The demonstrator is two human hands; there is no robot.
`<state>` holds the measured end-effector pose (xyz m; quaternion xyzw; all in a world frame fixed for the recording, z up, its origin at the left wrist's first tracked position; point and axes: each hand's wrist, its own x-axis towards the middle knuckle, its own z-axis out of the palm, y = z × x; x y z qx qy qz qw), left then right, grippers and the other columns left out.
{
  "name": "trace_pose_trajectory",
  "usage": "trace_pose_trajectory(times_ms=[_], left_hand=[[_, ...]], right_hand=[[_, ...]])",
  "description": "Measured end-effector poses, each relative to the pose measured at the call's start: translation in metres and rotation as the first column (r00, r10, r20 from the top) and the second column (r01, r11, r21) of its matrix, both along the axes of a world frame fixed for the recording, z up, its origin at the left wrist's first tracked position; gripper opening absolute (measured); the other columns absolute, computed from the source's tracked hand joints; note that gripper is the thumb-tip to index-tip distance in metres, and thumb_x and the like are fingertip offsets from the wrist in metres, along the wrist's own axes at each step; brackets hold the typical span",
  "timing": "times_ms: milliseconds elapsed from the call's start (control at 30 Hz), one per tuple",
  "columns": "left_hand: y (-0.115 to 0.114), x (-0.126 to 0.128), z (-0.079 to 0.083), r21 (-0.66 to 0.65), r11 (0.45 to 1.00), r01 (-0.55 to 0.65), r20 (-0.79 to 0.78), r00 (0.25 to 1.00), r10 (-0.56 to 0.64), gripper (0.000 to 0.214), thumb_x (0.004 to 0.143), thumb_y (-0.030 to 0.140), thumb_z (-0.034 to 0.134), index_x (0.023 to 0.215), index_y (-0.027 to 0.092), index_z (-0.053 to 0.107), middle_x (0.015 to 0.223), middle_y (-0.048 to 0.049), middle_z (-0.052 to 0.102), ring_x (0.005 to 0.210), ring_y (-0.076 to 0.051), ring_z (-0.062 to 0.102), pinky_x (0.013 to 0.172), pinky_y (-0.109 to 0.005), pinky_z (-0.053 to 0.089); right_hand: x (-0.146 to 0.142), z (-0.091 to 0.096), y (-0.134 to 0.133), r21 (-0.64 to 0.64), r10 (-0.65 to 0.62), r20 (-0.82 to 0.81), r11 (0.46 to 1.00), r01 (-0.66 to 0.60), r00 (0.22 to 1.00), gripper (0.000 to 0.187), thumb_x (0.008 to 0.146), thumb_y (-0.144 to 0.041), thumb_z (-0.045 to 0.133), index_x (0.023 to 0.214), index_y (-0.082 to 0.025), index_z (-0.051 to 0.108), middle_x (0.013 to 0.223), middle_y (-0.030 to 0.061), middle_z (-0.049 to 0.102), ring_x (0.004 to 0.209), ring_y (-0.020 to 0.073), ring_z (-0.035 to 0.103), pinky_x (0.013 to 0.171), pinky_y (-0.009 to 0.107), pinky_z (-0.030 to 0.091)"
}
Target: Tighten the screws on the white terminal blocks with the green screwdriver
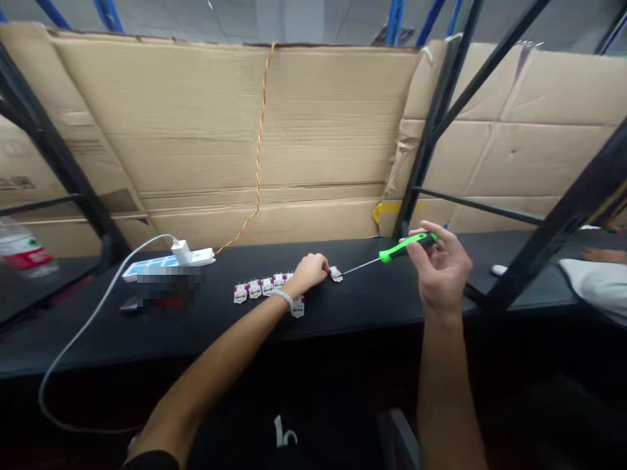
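My right hand is closed round a screwdriver with a green and black handle; its thin metal shaft points left and down, with the tip close to a small white and magenta part on the black table. My left hand rests on the table with fingers curled against that part, holding it in place. A row of several similar white and magenta parts lies just left of my left hand, and one more sits under my wrist. A pale band is on my left wrist.
A white and blue power strip with a white plug and grey cable lies at the left. A red-yellow twisted wire hangs down the cardboard wall. Black frame bars cross at right. A plastic bottle stands far left. Another person's sleeve is at right.
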<state>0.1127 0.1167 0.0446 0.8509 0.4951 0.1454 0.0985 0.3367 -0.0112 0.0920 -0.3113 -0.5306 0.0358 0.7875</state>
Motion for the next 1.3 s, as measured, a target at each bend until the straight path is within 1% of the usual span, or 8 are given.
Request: trace_pose_trajectory(times_ms=[133, 233, 433, 533, 667, 867, 1033, 1300], left_hand=[[0.004, 0.001, -0.005, -0.030, 0.999, -0.028, -0.039, 0.999, 0.027, 0.010, 0.094, 0.021, 0.077, 0.101, 0.015, 0.081, 0.104, -0.0087, 0.082, 0.105, -0.024, 0.077, 0.102, -0.040, 0.059], [0.006, 0.001, -0.006, -0.056, 0.998, -0.042, -0.061, 0.997, 0.038, 0.017, 0.098, 0.030, 0.077, 0.100, 0.013, 0.077, 0.104, -0.0075, 0.080, 0.104, -0.023, 0.076, 0.101, -0.045, 0.060], [0.001, -0.003, 0.004, -0.061, 0.998, -0.034, -0.014, 0.999, 0.033, 0.007, 0.090, 0.012, 0.076, 0.090, 0.015, 0.081, 0.095, -0.0105, 0.082, 0.097, -0.023, 0.078, 0.093, -0.032, 0.059], [-0.015, -0.019, 0.015, -0.045, 0.999, -0.004, 0.047, 0.999, 0.006, 0.013, 0.089, 0.011, 0.073, 0.092, 0.017, 0.084, 0.092, -0.0087, 0.083, 0.096, -0.024, 0.078, 0.089, -0.029, 0.057], [-0.057, -0.067, 0.021, -0.034, 0.997, 0.063, 0.128, 0.990, -0.058, 0.016, 0.094, 0.017, 0.068, 0.096, 0.021, 0.084, 0.099, -0.0034, 0.083, 0.093, -0.020, 0.076, 0.087, -0.026, 0.056], [-0.112, -0.120, -0.008, 0.078, 0.975, 0.208, 0.356, 0.908, -0.222, 0.017, 0.099, 0.016, 0.064, 0.092, 0.021, 0.078, 0.098, -0.0023, 0.079, 0.095, -0.019, 0.074, 0.092, -0.029, 0.057], [-0.111, -0.111, -0.032, 0.184, 0.954, 0.236, 0.359, 0.888, -0.288, 0.020, 0.102, 0.014, 0.060, 0.091, 0.020, 0.075, 0.118, -0.0074, 0.076, 0.113, -0.022, 0.072, 0.106, -0.036, 0.056], [-0.109, -0.104, -0.040, 0.200, 0.956, 0.216, 0.344, 0.898, -0.275, 0.021, 0.104, 0.013, 0.056, 0.094, 0.020, 0.073, 0.120, -0.0082, 0.076, 0.113, -0.023, 0.073, 0.106, -0.037, 0.057]], right_hand=[[0.000, 0.001, -0.001, -0.005, 0.003, 0.005, 1.000, -0.003, 1.000, 0.042, 0.082, -0.034, 0.091, 0.121, -0.025, 0.077, 0.103, 0.0047, 0.078, 0.088, 0.0203, 0.078, 0.090, 0.038, 0.067], [0.000, 0.002, -0.002, -0.004, -0.005, 0.003, 1.000, 0.005, 1.000, 0.042, 0.081, -0.034, 0.090, 0.120, -0.024, 0.077, 0.103, 0.0050, 0.078, 0.090, 0.0202, 0.077, 0.091, 0.037, 0.067], [-0.001, 0.003, -0.003, -0.006, -0.004, 0.010, 1.000, 0.004, 1.000, 0.042, 0.081, -0.034, 0.091, 0.120, -0.024, 0.077, 0.102, 0.0046, 0.078, 0.089, 0.0198, 0.077, 0.090, 0.037, 0.067], [-0.001, 0.003, -0.005, -0.005, -0.003, 0.018, 1.000, 0.004, 1.000, 0.041, 0.081, -0.033, 0.090, 0.120, -0.024, 0.077, 0.103, 0.0048, 0.078, 0.088, 0.0201, 0.077, 0.090, 0.038, 0.067], [-0.002, 0.003, -0.006, -0.019, 0.005, 0.037, 1.000, -0.004, 0.999, 0.044, 0.080, -0.034, 0.091, 0.120, -0.025, 0.077, 0.103, 0.0043, 0.077, 0.093, 0.0224, 0.078, 0.093, 0.041, 0.067], [-0.012, 0.002, -0.004, -0.038, 0.049, 0.061, 0.998, -0.047, 0.997, 0.044, 0.079, -0.033, 0.092, 0.120, -0.025, 0.078, 0.102, 0.0049, 0.078, 0.090, 0.0223, 0.078, 0.091, 0.040, 0.066], [-0.022, 0.003, -0.006, -0.044, 0.079, 0.108, 0.996, -0.075, 0.991, 0.047, 0.077, -0.032, 0.095, 0.120, -0.026, 0.078, 0.103, 0.0049, 0.078, 0.091, 0.0223, 0.077, 0.091, 0.039, 0.066], [-0.027, 0.002, -0.006, -0.052, 0.099, 0.137, 0.994, -0.092, 0.986, 0.046, 0.077, -0.030, 0.094, 0.120, -0.027, 0.078, 0.104, 0.0039, 0.077, 0.091, 0.0220, 0.078, 0.089, 0.038, 0.067]])
